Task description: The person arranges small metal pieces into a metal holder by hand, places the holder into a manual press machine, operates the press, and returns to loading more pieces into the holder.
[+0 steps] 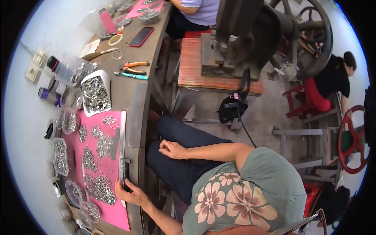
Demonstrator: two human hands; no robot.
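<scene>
the left hand (131, 192) rests on the front edge of the workbench (137, 98), fingers curled loosely around a dark metal strip (122, 156) that runs along the edge of a pink mat (113, 213), just beside heaps of small silver metal parts (100, 188) spread over the mat. the right hand (171, 149) lies on the person's dark-trousered thigh, fingers curled in and holding nothing i can see. a white tray (96, 93) heaped with the same parts sits above the mat, with orange-handled pliers (135, 64) further up the bench.

Small metalwork workshop: heavy flywheel press (250, 35), workbench (137, 98) with pliers (135, 64), heaps of small metal parts (96, 94), bins.
</scene>
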